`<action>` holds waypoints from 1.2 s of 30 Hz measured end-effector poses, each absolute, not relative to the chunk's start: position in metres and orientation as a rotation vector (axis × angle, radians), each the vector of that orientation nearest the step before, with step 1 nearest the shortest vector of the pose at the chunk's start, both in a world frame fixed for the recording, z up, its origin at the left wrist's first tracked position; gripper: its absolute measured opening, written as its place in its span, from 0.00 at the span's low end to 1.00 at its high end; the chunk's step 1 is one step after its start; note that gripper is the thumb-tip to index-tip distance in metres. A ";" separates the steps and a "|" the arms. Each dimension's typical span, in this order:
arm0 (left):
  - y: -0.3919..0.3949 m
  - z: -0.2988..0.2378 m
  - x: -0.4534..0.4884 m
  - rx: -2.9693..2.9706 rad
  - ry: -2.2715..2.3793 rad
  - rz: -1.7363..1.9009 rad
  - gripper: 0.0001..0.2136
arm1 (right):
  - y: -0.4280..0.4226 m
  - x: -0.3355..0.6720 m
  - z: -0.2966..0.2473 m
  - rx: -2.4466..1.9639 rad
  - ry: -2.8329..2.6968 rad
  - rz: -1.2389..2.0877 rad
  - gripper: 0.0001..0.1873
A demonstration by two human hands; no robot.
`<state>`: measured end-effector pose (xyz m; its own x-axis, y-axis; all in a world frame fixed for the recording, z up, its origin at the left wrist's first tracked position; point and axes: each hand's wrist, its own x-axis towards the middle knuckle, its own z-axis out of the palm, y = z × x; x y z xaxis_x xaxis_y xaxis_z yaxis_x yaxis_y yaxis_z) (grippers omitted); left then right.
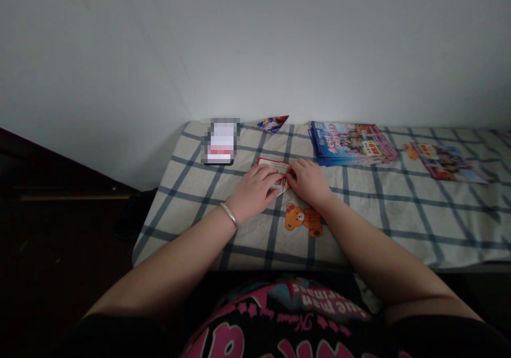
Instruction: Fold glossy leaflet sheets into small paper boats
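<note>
A small folded paper leaflet (pixel 281 185), white with a red edge and printed text, lies on the checked cloth between my hands. My left hand (pixel 255 190), with a silver bangle at the wrist, covers its left part and holds it down, fingers curved over it and the thumb along its lower edge. At its right side my right hand (pixel 308 181) pinches the paper with bent fingers. Much of the leaflet is hidden under both hands. Just below them, an orange bear print (pixel 303 219) shows on the cloth.
A blurred phone (pixel 221 142) lies at the back left. Near the wall sits a folded colourful paper piece (pixel 273 124). A stack of printed flyers (pixel 351 144) is at the back right, with another flyer (pixel 449 162) farther right. The white wall (pixel 255 44) borders the table's back edge.
</note>
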<state>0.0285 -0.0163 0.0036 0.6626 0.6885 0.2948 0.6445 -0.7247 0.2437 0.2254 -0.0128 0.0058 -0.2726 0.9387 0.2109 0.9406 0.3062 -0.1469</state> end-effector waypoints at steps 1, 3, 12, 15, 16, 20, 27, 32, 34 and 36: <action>-0.016 0.003 0.028 2.757 1.104 0.561 0.17 | -0.013 0.225 0.006 -1.716 -2.320 -0.006 0.07; -0.016 0.001 0.027 2.760 1.099 0.556 0.18 | -0.013 0.224 0.006 -1.726 -2.318 -0.008 0.07; -0.018 0.004 0.028 2.796 1.115 0.521 0.19 | -0.013 0.223 0.005 -1.731 -2.313 -0.023 0.06; -0.019 0.005 0.028 2.832 1.113 0.513 0.18 | -0.013 0.224 0.005 -1.724 -2.302 -0.020 0.06; -0.019 0.004 0.028 2.847 1.109 0.514 0.17 | -0.013 0.224 0.005 -1.719 -2.300 -0.019 0.06; -0.021 0.002 0.027 2.878 1.123 0.534 0.17 | -0.012 0.225 0.004 -1.702 -2.291 -0.004 0.06; -0.022 0.003 0.028 2.856 1.178 0.516 0.18 | -0.019 0.234 0.004 -1.460 -2.249 0.013 0.06; -0.021 0.002 0.028 2.838 1.220 0.490 0.17 | -0.031 0.244 0.010 -1.086 -2.407 0.056 0.07; -0.021 0.002 0.028 2.832 1.233 0.481 0.17 | -0.033 0.246 0.011 -0.966 -2.472 0.120 0.07; -0.021 0.001 0.027 2.830 1.239 0.484 0.17 | -0.034 0.246 0.011 -0.922 -2.501 0.133 0.08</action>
